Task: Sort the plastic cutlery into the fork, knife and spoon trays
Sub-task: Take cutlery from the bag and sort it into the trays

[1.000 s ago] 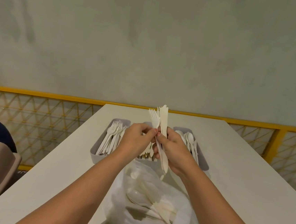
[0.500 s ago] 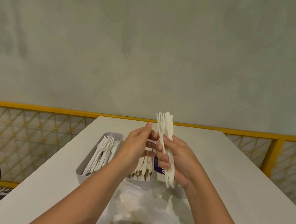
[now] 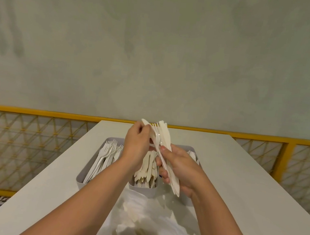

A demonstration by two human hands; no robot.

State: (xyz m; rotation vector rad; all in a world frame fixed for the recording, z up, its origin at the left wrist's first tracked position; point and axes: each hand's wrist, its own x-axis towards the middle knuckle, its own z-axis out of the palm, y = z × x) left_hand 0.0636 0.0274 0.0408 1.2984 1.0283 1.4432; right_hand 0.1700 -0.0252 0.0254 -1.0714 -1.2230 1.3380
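Gripped in the right hand (image 3: 180, 167), over the trays (image 3: 141, 191) mid-tabletop: a bundle (image 3: 164, 137). Pinched by the left hand (image 3: 135, 147): one piece (image 3: 146, 124), type unclear. Slide it out lengthwise, clamping the rest; check shape before dropping.

Smooth, slightly shiny white plastic forks (image 3: 107, 154) at 9 o'clock. Dull cream plastic knives (image 3: 148, 166), middle. Smooth grey plastic fork tray (image 3: 81, 181). Thin, crinkly white plastic bag (image 3: 151, 221) at 6 o'clock. Matt white table (image 3: 238, 182). Yellow painted metal railing (image 3: 224, 132). Blotchy matt wall (image 3: 156, 60).

Three trays (image 3: 82, 181), one plastic bag (image 3: 150, 221), one table (image 3: 238, 182), one left hand (image 3: 135, 149), one right hand (image 3: 182, 167).
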